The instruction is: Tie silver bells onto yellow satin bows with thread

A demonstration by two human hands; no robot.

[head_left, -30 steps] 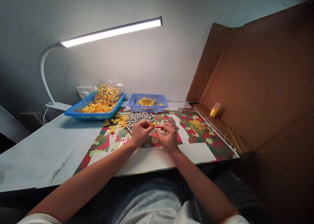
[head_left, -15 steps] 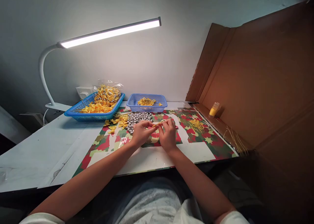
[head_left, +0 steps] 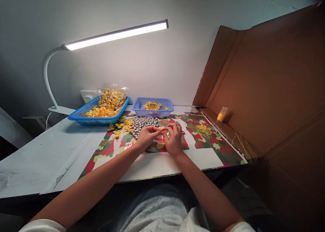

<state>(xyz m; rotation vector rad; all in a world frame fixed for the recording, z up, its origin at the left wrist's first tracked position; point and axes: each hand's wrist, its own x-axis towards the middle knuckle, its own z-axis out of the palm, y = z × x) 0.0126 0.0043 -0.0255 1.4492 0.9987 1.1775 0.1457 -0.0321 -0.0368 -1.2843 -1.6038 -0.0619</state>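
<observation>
My left hand (head_left: pixel 147 138) and my right hand (head_left: pixel 174 141) meet above the patterned mat, fingertips pinched together. Between them runs a thin yellow cord (head_left: pixel 160 130), held by both; its ends are mostly hidden by my fingers. Just beyond my left hand lies a heap of small silver bells (head_left: pixel 142 124). Yellow ribbon pieces (head_left: pixel 125 125) with thin stems lie to the left of the bells. Further right, a loose bunch of yellow cords (head_left: pixel 203 130) rests on the mat. A small red item (head_left: pixel 182 132) shows partly beside my right hand.
A large blue basket (head_left: pixel 101 121) piled with yellow ribbons and bells stands back left. Behind the bells is a smaller blue basket (head_left: pixel 152 113) with yellow pieces. A lit lamp (head_left: pixel 116 35) reaches overhead. Cardboard (head_left: pixel 264 79) walls the right side, near a yellow-filled bottle (head_left: pixel 222 114).
My fingertips have drawn slightly closer around the yellow cord, and my right fingers have shifted a little. The whole view has moved slightly. The baskets and heaps stay put.
</observation>
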